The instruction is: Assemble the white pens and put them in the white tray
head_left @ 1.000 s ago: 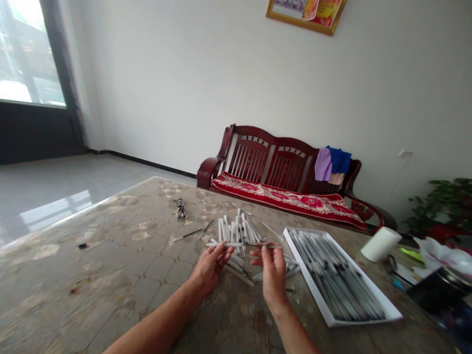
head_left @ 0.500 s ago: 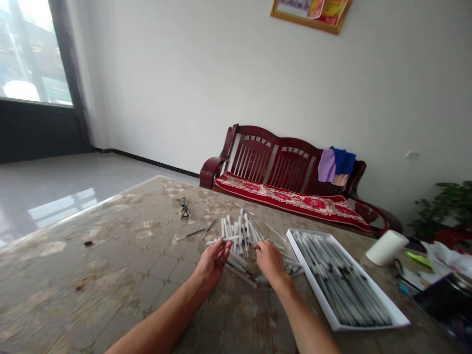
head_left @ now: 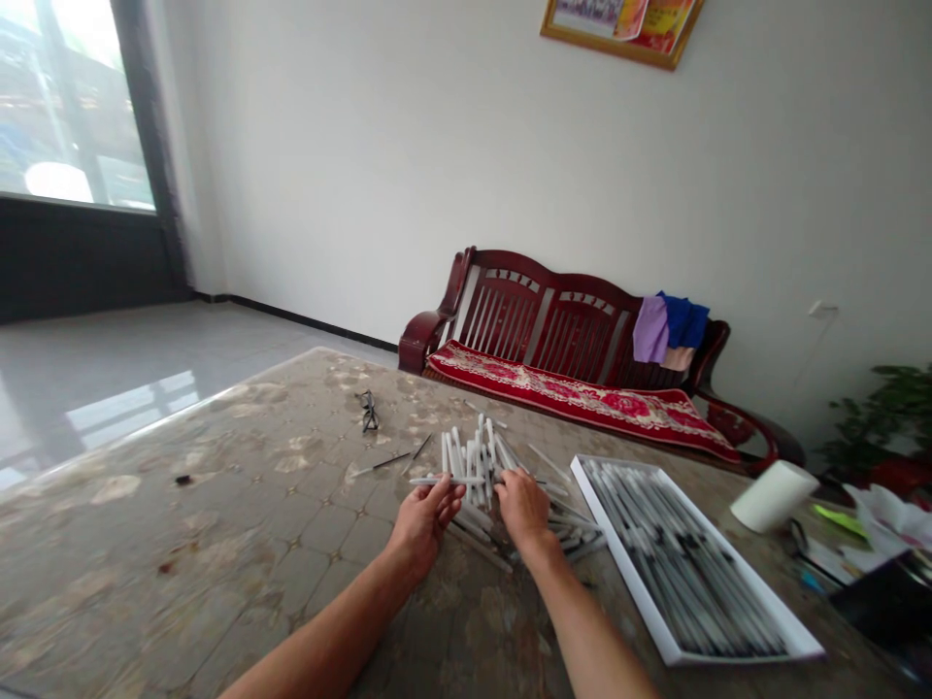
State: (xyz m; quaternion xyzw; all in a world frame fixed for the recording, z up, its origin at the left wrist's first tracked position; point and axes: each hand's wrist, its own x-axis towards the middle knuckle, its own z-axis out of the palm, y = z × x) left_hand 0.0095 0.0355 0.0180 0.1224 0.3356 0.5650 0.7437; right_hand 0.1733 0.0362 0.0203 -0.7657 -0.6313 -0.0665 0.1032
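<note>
My left hand [head_left: 426,519] pinches a slim whitish pen [head_left: 466,481], held sideways above the table. Close to the pen's right end, my right hand [head_left: 522,505] is closed with its fingertips together; what it grips is mostly hidden. Behind both hands lies a bunch of white pen caps [head_left: 451,451]. Grey pen barrels [head_left: 477,524] are spread under and between the hands, with more to the right. Two thin dark refills [head_left: 385,462] rest left of the caps.
A white box [head_left: 622,558] full of pens stands on the patterned table [head_left: 277,544] at right. Black glasses [head_left: 369,411] lie at the back. Beyond the box are a white roll [head_left: 773,495] and clutter. A red wooden bench [head_left: 575,325] stands behind the table.
My right hand has shifted slightly left, closer to the pen in my left hand. The view has turned a little, so the scene sits slightly farther right.
</note>
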